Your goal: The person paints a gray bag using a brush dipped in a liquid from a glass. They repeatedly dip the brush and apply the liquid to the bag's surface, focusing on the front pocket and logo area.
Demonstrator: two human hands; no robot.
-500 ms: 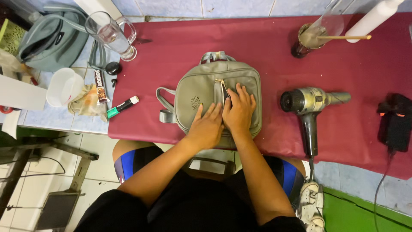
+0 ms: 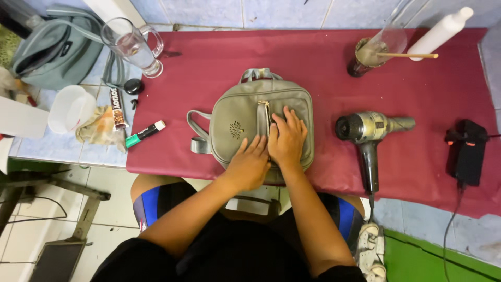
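Squarely under both palms lay a small grey-green backpack, flat on its back near the front edge of the bench, which was draped in a dark red cloth. Its long axis ran away from the person, top handle at the far end, and a vertical zipper ran just beyond the fingertips. The right hand reached farther, fingers spread and pressed flat on the front panel, just right of the zipper line. The left hand sat nearer the body, fingers together and laid flat, touching the right hand at the thumb side. Neither grip pinched anything; both only pressed down. Both forearms came in from the near edge, converging over the bag. Well to the right of the grip lay a hair dryer; to the left, a green-capped marker and a glass mug.
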